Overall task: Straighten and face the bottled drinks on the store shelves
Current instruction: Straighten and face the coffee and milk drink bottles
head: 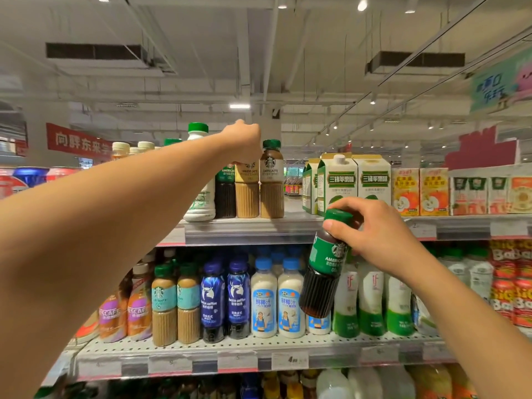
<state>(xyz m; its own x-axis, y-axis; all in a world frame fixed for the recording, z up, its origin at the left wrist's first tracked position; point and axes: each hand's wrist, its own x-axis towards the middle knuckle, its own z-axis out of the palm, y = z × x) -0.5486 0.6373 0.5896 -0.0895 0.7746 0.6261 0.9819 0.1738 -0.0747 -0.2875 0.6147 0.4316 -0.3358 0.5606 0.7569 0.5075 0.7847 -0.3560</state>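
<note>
Head view: right hand (374,237) pinches green cap of dark coffee bottle (324,272), hanging tilted before middle shelf (259,344). Left hand (244,139) curled over bottle (247,191) on top shelf (253,228). Full, likely heavy, smooth plastic; body grip safer.

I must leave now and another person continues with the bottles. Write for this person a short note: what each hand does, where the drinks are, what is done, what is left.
Left hand: reaching to the top shelf, on top of the tan Cheese Latte plastic bottle; the grip itself is hidden.
Right hand: grips the green cap of a dark Americano plastic bottle, which hangs tilted in the air before the lower shelf.
Done: the brown Caffe Latte bottle and the dark Americano bottle on the shelf stand upright, labels forward.
Left: finish the Cheese Latte bottle, then shelve the held Americano, probably in the top coffee row.
</note>
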